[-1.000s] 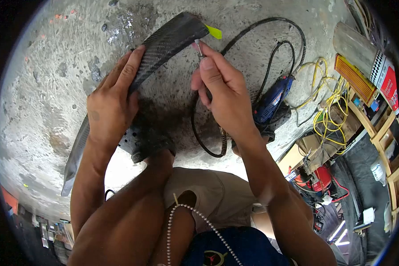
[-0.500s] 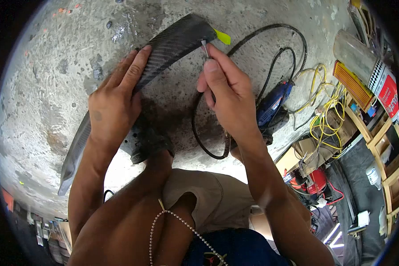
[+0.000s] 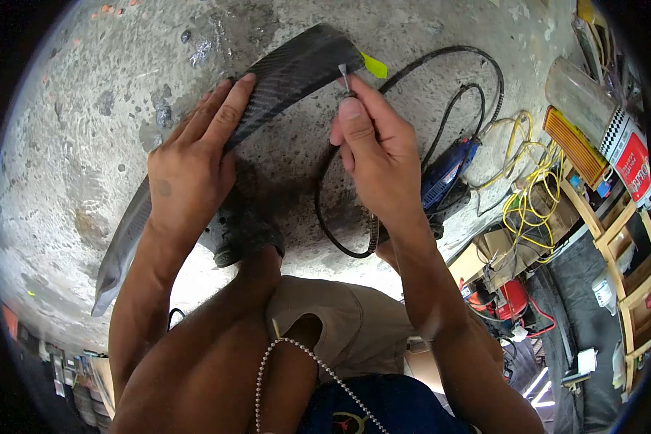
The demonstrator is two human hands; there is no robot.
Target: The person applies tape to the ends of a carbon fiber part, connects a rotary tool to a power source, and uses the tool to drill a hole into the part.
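Observation:
A long, curved black carbon-fibre trim piece [image 3: 300,69] runs diagonally over the concrete floor, with a bright yellow-green tab [image 3: 375,66] at its far end. My left hand [image 3: 192,155] grips it near the middle, fingers over the top and thumb by the lower edge. In my right hand [image 3: 380,155] is a slim rotary tool handpiece, pinched between thumb and fingers. Its small grey bit [image 3: 343,73] is at the trim's lower edge near the tab; whether it touches cannot be made out. A black flexible shaft [image 3: 497,72] loops over the floor beside this hand.
A blue rotary tool motor [image 3: 441,177] lies right of my right forearm. Tangled yellow cord [image 3: 529,210] is beyond it. Along the right side are a wooden rack [image 3: 606,242], a red-and-white can [image 3: 633,163] and a red machine [image 3: 512,298]. My dark shoe [image 3: 242,235] is below the trim.
The trim piece and both hands appear slightly further right in view. The bit has tilted a little and still sits by the trim's lower edge. Both grips are unchanged.

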